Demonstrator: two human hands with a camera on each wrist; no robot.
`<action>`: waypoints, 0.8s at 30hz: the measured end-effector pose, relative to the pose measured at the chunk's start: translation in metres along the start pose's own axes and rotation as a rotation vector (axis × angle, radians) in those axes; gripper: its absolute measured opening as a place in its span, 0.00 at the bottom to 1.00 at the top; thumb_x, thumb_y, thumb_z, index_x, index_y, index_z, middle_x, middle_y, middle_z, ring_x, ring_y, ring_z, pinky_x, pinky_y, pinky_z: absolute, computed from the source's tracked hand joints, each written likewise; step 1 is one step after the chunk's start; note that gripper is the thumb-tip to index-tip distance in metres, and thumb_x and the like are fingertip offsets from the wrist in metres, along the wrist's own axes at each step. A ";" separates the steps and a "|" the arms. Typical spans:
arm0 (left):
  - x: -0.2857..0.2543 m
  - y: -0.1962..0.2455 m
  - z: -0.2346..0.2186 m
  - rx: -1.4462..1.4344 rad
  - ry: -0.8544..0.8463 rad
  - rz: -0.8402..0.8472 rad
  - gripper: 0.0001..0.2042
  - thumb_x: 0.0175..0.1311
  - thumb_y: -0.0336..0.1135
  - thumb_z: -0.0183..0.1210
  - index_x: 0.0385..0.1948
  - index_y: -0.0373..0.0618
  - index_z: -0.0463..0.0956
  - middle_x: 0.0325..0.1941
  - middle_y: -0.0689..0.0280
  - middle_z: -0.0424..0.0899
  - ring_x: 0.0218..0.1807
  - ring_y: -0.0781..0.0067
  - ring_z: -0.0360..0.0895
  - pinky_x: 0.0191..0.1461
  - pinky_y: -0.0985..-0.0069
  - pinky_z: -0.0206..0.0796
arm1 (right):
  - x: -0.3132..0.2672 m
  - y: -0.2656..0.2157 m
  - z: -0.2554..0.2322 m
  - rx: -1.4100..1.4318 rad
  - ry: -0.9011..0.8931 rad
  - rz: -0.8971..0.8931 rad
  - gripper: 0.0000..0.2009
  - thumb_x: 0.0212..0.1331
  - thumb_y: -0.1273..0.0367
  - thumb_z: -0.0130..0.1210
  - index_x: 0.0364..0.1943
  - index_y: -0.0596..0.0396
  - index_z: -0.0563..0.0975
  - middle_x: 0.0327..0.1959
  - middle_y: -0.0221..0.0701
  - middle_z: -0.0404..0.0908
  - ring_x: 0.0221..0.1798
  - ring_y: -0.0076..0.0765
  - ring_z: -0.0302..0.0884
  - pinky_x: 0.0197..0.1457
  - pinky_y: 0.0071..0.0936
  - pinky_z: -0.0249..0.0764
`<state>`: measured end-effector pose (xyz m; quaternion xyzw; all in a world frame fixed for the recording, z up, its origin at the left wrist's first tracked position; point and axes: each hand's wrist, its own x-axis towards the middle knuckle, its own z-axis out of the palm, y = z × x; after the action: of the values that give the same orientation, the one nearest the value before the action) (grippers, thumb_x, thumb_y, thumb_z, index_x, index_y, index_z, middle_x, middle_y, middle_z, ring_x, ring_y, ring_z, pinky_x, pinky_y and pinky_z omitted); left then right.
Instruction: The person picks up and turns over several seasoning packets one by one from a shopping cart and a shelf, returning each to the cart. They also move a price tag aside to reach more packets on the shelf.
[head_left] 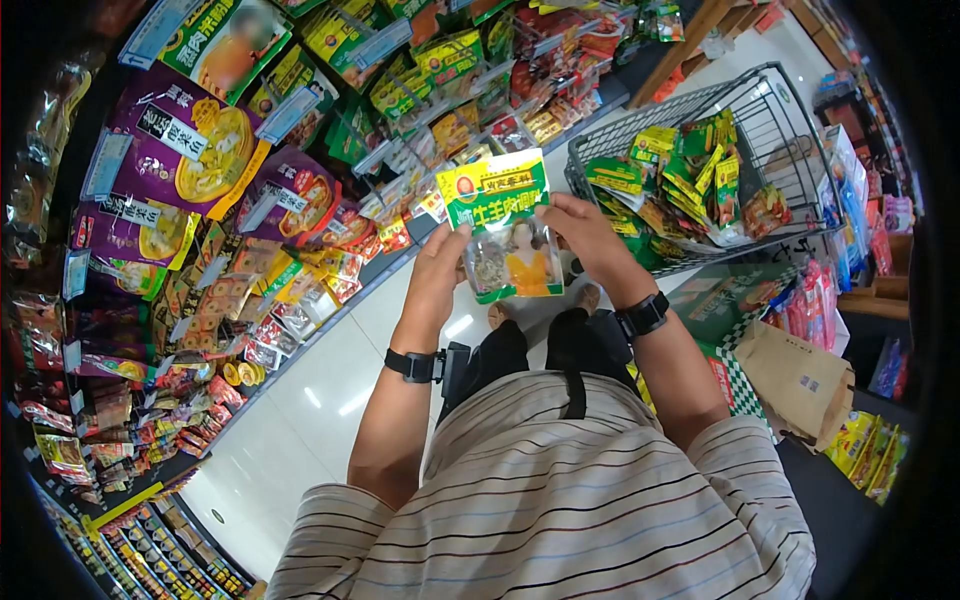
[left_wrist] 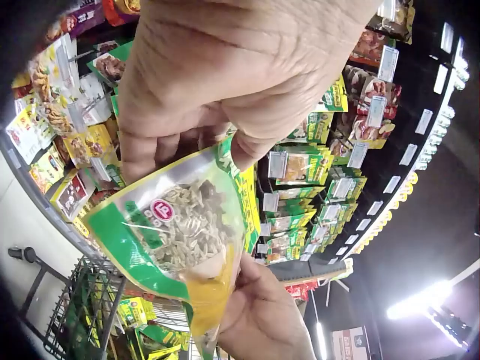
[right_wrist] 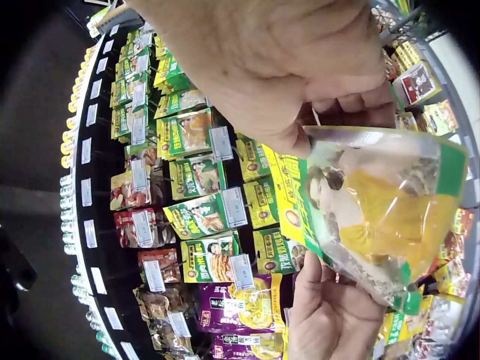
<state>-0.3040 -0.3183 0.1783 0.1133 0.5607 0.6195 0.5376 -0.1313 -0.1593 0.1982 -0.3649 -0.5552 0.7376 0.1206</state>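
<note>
A green and yellow seasoning packet (head_left: 507, 228) with a clear lower window is held up in front of the body. My left hand (head_left: 436, 275) pinches its left edge, thumb on the front; my right hand (head_left: 592, 240) pinches the right edge. In the left wrist view, the left hand (left_wrist: 240, 67) has curled fingers behind the packet (left_wrist: 176, 232), whose window shows pale dried pieces. In the right wrist view, the right hand (right_wrist: 285, 67) grips the packet (right_wrist: 390, 217) by one edge, with the left hand (right_wrist: 330, 319) across from it.
A wire shopping cart (head_left: 790, 110) holding several yellow and green packets (head_left: 700, 170) stands at the front right. Shelves of hanging packets, including a large purple one (head_left: 185, 140), run along the left and front. A brown paper bag (head_left: 797, 380) lies to the right.
</note>
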 end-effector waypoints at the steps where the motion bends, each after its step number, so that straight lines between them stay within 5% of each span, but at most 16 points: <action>1: 0.000 0.000 -0.003 -0.003 0.006 0.002 0.16 0.73 0.42 0.55 0.57 0.47 0.74 0.49 0.71 0.83 0.47 0.80 0.80 0.48 0.75 0.74 | 0.001 -0.001 0.004 0.004 -0.014 0.004 0.08 0.68 0.63 0.54 0.34 0.49 0.78 0.26 0.15 0.69 0.29 0.12 0.63 0.33 0.17 0.60; 19: 0.036 -0.005 -0.037 -0.067 0.159 -0.069 0.15 0.72 0.46 0.57 0.50 0.48 0.78 0.43 0.75 0.82 0.41 0.87 0.75 0.47 0.79 0.68 | 0.071 0.023 0.014 0.040 -0.166 0.103 0.10 0.70 0.64 0.53 0.46 0.53 0.79 0.35 0.18 0.78 0.35 0.11 0.72 0.42 0.17 0.70; 24: 0.065 -0.027 -0.043 -0.181 0.152 -0.089 0.18 0.75 0.49 0.52 0.53 0.46 0.73 0.49 0.65 0.82 0.46 0.71 0.81 0.47 0.71 0.76 | 0.088 0.011 0.024 -0.139 -0.105 -0.145 0.13 0.71 0.64 0.52 0.51 0.58 0.78 0.38 0.22 0.79 0.40 0.14 0.72 0.46 0.19 0.71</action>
<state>-0.3476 -0.2968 0.1111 -0.0081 0.5463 0.6498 0.5285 -0.2069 -0.1298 0.1554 -0.2921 -0.6354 0.7049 0.1185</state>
